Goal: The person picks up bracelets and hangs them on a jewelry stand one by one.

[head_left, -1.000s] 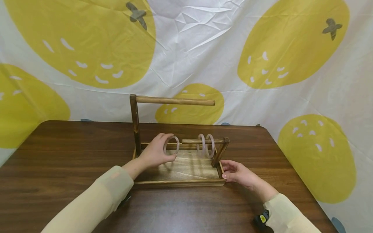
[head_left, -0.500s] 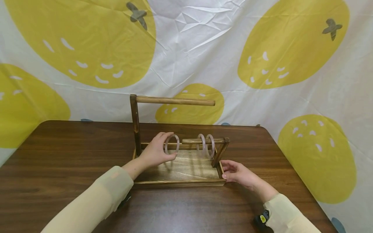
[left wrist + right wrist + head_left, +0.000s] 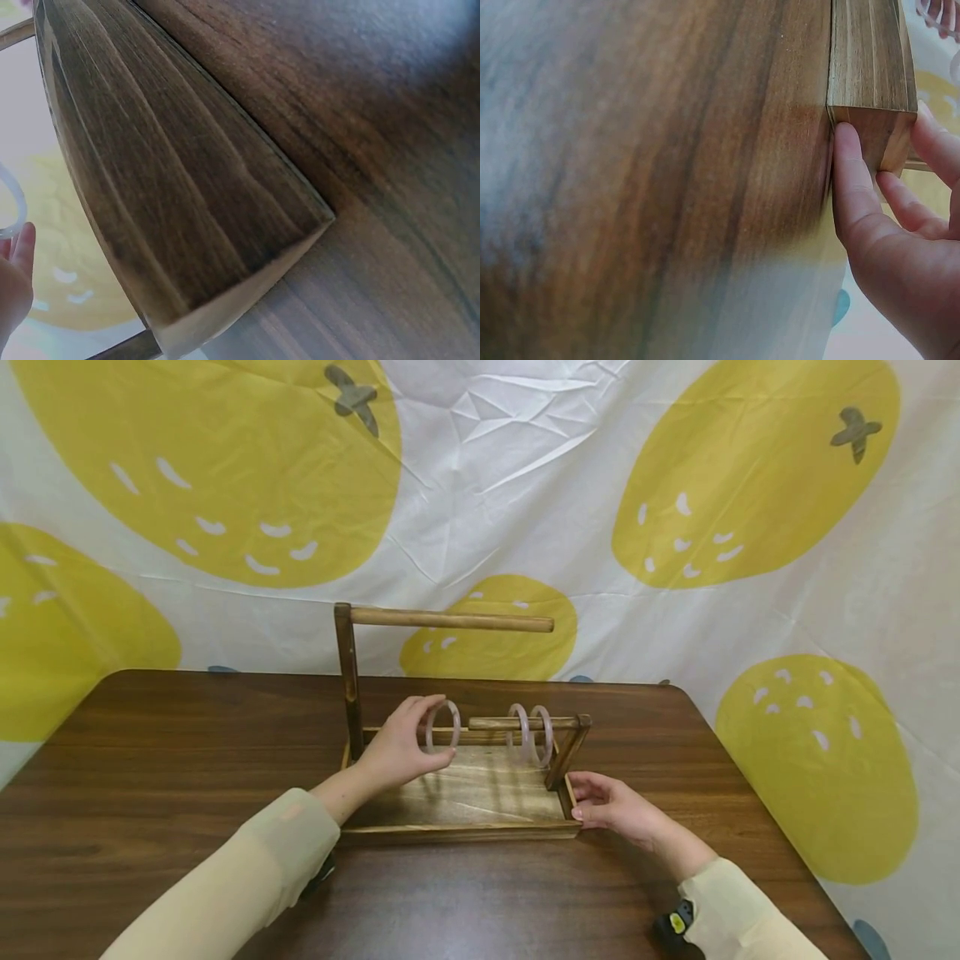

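Observation:
In the head view my left hand (image 3: 397, 745) pinches a pale translucent bangle (image 3: 457, 727) between thumb and fingers. The bangle is upright, just left of the free end of the short lower bar (image 3: 491, 724) on a wooden stand, and apart from it. Two similar bangles (image 3: 548, 739) hang on that bar near its post. At the right end of the stand's tray (image 3: 465, 833), my right hand (image 3: 618, 810) holds the end wall by its front corner. The right wrist view shows fingertips (image 3: 847, 139) against the wood. Only part of the left hand (image 3: 13, 289) and bangle (image 3: 19, 199) enters the left wrist view.
A longer upper bar (image 3: 450, 619) reaches right from the tall left post (image 3: 347, 685), above the left hand. Brown wooden table (image 3: 187, 752) surrounds the stand. Behind it hangs a white cloth (image 3: 525, 527) with yellow fruit shapes.
My left hand has lifted the bangle slightly and turned it a little narrower to the view. The right hand, the stand and the two hanging bangles have stayed in place.

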Tool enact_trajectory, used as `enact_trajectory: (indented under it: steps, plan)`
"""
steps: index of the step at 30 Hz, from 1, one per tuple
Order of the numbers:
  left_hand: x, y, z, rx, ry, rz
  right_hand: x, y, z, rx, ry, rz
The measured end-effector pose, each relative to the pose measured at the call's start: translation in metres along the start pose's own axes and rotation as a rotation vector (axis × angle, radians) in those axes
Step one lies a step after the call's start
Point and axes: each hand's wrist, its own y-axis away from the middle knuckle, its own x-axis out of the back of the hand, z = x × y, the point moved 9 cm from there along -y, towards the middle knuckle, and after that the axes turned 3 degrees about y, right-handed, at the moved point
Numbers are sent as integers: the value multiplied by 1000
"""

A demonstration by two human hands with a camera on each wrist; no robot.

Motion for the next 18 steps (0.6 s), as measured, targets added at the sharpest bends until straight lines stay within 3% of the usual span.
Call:
enact_trajectory:
  steps: [13, 18]
  plan:
    - [-1, 0, 14, -115, 42, 21, 0, -1, 1, -1, 1, -1]
    - [-1, -1, 16, -110, 69, 14, 0, -1, 1, 2, 0, 1]
